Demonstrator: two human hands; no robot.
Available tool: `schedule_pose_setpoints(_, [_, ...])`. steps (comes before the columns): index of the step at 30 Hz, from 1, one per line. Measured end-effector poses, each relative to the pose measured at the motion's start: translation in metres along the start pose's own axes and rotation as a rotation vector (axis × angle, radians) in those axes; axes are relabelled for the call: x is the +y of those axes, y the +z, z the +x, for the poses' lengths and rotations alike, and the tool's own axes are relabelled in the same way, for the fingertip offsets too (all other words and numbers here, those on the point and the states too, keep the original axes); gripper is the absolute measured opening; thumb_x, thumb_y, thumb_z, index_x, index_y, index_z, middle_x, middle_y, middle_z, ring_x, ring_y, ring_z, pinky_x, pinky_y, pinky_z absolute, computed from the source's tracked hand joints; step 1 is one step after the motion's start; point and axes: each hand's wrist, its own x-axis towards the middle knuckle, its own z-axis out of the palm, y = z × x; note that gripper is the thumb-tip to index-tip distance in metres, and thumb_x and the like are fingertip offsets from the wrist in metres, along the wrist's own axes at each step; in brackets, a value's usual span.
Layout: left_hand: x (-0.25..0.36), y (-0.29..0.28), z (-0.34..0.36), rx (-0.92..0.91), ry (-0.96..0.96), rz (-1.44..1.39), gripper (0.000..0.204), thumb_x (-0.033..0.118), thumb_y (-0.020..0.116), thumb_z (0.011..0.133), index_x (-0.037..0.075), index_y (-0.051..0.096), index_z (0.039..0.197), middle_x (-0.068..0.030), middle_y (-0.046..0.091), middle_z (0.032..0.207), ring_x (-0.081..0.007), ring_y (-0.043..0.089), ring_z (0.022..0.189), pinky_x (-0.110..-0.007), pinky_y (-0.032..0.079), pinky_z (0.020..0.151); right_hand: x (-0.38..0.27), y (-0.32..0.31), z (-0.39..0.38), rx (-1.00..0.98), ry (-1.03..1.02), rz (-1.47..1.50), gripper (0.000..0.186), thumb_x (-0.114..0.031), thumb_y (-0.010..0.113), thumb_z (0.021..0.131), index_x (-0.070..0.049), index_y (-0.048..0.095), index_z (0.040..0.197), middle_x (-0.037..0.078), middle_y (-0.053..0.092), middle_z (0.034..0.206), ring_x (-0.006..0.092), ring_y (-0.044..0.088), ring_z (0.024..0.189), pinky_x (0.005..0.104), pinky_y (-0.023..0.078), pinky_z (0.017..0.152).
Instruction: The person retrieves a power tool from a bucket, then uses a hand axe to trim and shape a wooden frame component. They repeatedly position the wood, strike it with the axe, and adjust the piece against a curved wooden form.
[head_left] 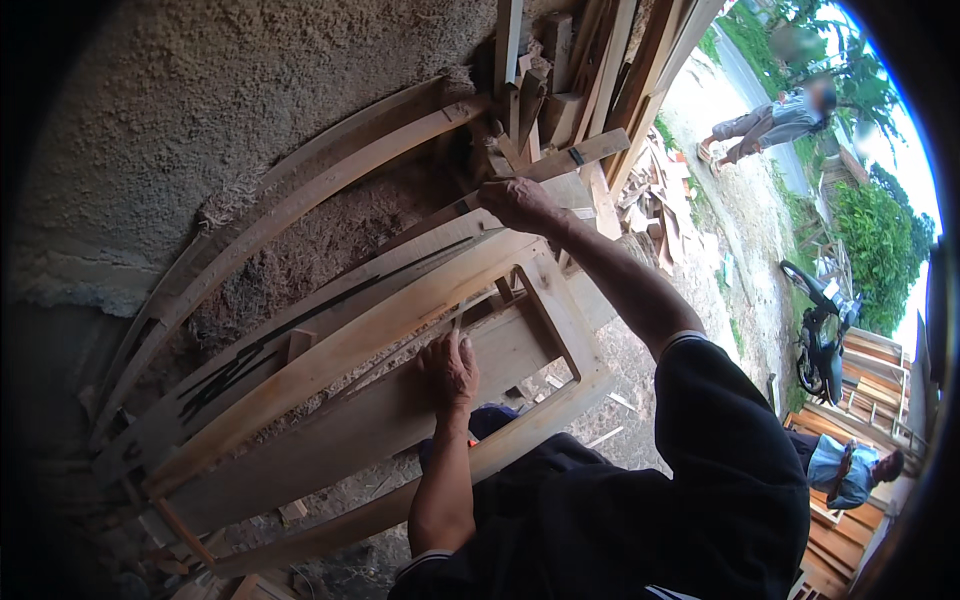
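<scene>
A long pale wooden frame (565, 335) lies slanting in front of me, with a wide flat board (390, 400) inside it. My left hand (452, 370) rests over this board, its fingers closed. A thin light sliver (458, 320) stands up by its fingertips; whether they hold it I cannot make out. Farther out, beyond the frame's far rail, my right hand (522, 205) is closed in a fist around a wooden strip (600, 147) with dark bands. Under that strip lies a plank with black markings (330, 292). The fingers' undersides are hidden.
Curved wooden pieces (330, 190) lean along the rough wall (250, 110) beside sawdust (300, 255). Upright timber (610, 70) and offcuts (655, 200) fill the far side. Outside at right are a motorcycle (822, 335), a walking person (775, 120) and another person (848, 470) near stacked planks.
</scene>
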Motion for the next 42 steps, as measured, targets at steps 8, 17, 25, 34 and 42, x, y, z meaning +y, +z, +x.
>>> schedule_pose_setpoints(8, [0.002,0.0,0.003,-0.089,-0.034,0.092,0.03,0.038,0.055,0.101,0.014,0.064,0.117,-0.0083,0.068,0.113,-0.0295,0.062,0.108,-0.049,0.042,0.098,0.127,0.018,-0.064,-0.264,0.315,-0.134,0.024,-0.028,0.07,0.09,-0.016,0.071,0.111,0.009,0.07,0.109,0.0308,0.067,0.107,0.0458,0.054,0.089])
schedule_pose_setpoints(17, [0.004,-0.003,0.003,-0.135,-0.041,0.155,0.032,0.04,0.055,0.1,0.015,0.063,0.117,-0.009,0.067,0.114,-0.031,0.061,0.107,-0.049,0.04,0.098,0.126,0.029,-0.051,-0.275,0.139,-0.058,0.022,-0.025,0.076,0.084,-0.015,0.064,0.099,0.006,0.065,0.105,0.0322,0.063,0.107,0.0477,0.051,0.084])
schedule_pose_setpoints(25, [0.006,-0.002,0.004,-0.136,-0.034,0.151,0.032,0.04,0.056,0.1,0.015,0.061,0.119,-0.0091,0.067,0.114,-0.031,0.061,0.108,-0.05,0.039,0.101,0.169,0.015,-0.037,-0.212,0.191,-0.046,0.017,-0.016,0.073,0.086,-0.013,0.06,0.096,0.012,0.067,0.085,0.0368,0.067,0.09,0.0503,0.051,0.072])
schedule_pose_setpoints(34, [0.005,-0.001,0.005,-0.106,-0.037,0.127,0.032,0.04,0.056,0.1,0.015,0.061,0.119,-0.0089,0.067,0.115,-0.0298,0.06,0.11,-0.05,0.038,0.102,0.135,0.021,-0.045,-0.079,-0.124,-0.171,0.048,-0.014,0.075,0.084,-0.018,0.062,0.131,0.005,0.06,0.128,0.028,0.057,0.121,0.0442,0.048,0.1])
schedule_pose_setpoints(42, [0.005,-0.002,0.004,-0.164,-0.064,0.11,0.034,0.04,0.055,0.101,0.013,0.061,0.121,-0.0073,0.067,0.12,-0.0306,0.058,0.115,-0.051,0.035,0.106,0.099,0.045,-0.022,-0.238,-0.398,-0.178,0.072,-0.019,0.075,0.079,-0.026,0.053,0.147,0.006,0.052,0.148,0.0298,0.054,0.127,0.046,0.044,0.108])
